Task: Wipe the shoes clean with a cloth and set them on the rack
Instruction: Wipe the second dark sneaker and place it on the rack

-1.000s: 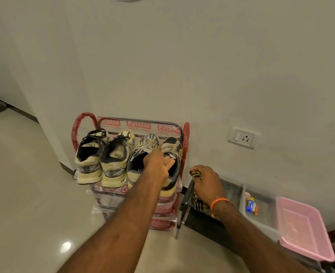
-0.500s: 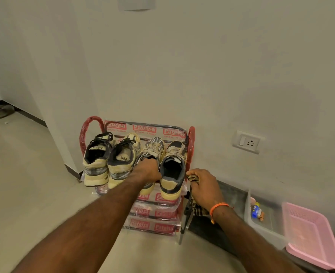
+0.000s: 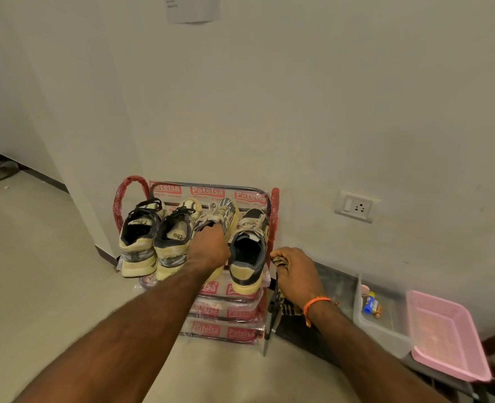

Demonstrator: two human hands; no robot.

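Shoes (image 3: 194, 238) on rack (image 3: 274, 205), left hand (image 3: 210, 248) gripping third shoe (image 3: 223, 212), right hand (image 3: 295, 271) clutching cloth (image 3: 281, 261)

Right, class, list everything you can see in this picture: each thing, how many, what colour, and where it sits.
shoes: four, cream and dark grey, top shelf of rack
rack: one, red ends, shelves in printed wrap, against wall
cloth: one, striped brown, in right hand
socket: one, white, on wall right of rack
clear bin: one, floor right of rack, small items inside
pink tray: one, far right
paper: one, white, high on wall
left hand: grips third shoe
right hand: orange wristband, holds cloth
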